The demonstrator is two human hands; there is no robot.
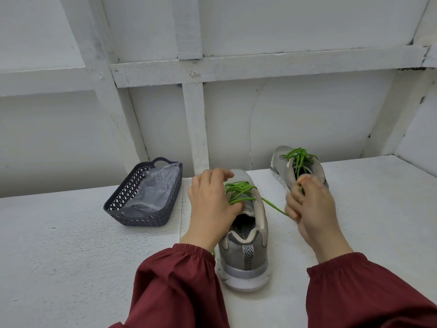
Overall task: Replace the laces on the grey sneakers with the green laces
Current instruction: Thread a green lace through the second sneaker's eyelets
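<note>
Grey mesh sneaker [246, 261], green cord lace [238, 192] threaded. Left hand [210, 204] on it, fingers loosely arched, thumb pinning crossings steady. Right hand [312, 204], just right, pinches lace end taut, likely tightening.

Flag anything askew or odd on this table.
Nothing is spilled or damaged. The far sneaker sits angled away from the near sneaker, its laces a loose, untied tangle. The right hand pinches the near one's green lace, pulled out sideways.
</note>
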